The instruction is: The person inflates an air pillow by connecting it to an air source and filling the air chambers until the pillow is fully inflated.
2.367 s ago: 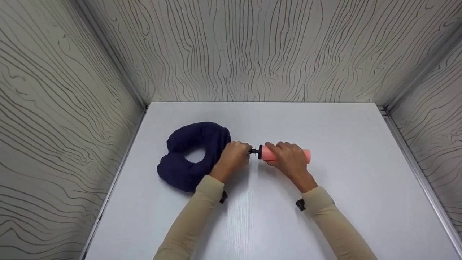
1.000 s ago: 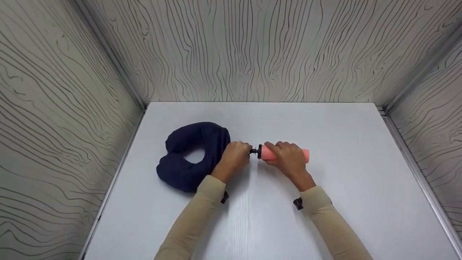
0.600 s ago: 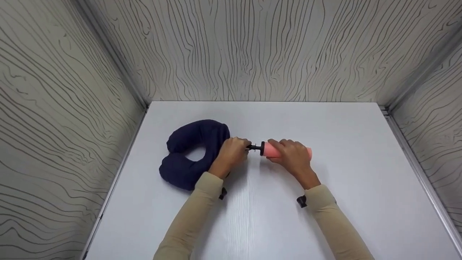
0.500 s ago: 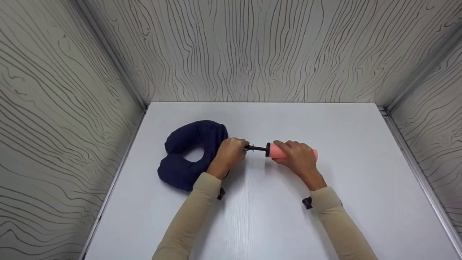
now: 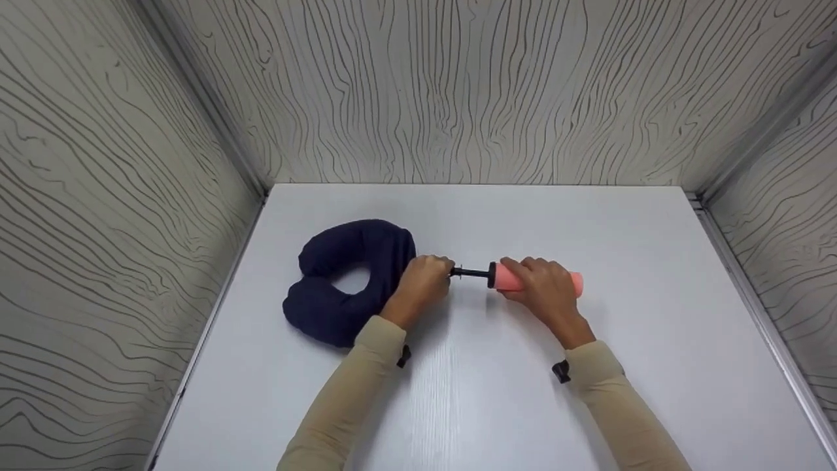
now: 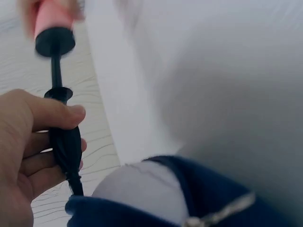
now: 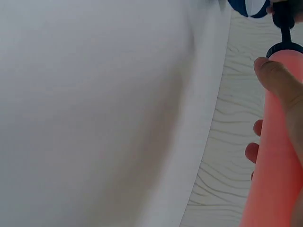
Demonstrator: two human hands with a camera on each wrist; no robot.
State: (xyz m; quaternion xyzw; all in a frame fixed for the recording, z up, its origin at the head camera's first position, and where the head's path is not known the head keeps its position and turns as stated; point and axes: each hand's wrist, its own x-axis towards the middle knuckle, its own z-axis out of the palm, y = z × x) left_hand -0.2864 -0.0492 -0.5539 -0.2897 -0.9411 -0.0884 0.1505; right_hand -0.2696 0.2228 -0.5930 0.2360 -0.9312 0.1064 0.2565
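A navy U-shaped neck pillow (image 5: 327, 314) lies on the left half of the table. Right at its edge, my left hand (image 5: 420, 282) grips the black handle (image 6: 66, 146) of a hand pump. The pump's narrow black tip points down into an opening in the navy cover, where a pale inner bladder (image 6: 147, 189) and a zipper (image 6: 232, 208) show; the tip's end is hidden behind the cloth. My right hand (image 5: 543, 284) wraps round the pink pump barrel (image 7: 274, 161), thumb near its black collar. A length of black rod (image 5: 474, 273) shows between the two hands.
The white tabletop (image 5: 628, 248) extends in front of and to the right of the hands. Wood-grain patterned panels (image 5: 418, 91) enclose it at the back and sides, with metal rails (image 5: 765, 327) along the side edges.
Since a second ago my right hand has moved right with the pink barrel, so more of the black rod shows. My left hand and the neck pillow have stayed nearly in place.
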